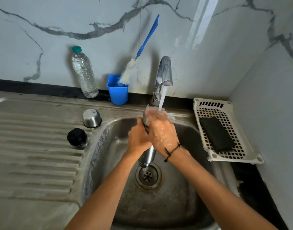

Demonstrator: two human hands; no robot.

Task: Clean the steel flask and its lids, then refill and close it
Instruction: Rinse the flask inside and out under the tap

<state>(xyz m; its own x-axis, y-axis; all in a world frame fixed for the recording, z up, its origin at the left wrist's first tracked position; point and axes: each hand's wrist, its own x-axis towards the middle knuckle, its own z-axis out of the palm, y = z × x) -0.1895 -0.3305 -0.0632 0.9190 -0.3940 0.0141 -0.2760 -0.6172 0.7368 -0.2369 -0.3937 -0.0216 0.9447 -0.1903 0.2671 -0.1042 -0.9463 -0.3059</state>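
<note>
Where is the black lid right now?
In the head view, the black lid sits on the draining board left of the sink basin, just below the steel cap.

Both my forearms reach forward from below and converge ahead of me. My left hand (137, 138) sits lower and nearer, fingers curled around the left side of the steel flask (147, 155), knuckles up, thumb hidden behind. My right hand (160, 130) lies just beside it and slightly farther out, touching the left hand, palm wrapped over the flask's upper part, fingers curled out of sight around it. The right hand's back is wet and glistening. A thin black cord (171, 151) circles my right wrist. Both wrists are bent slightly inward. Both forearms are bare.
</note>
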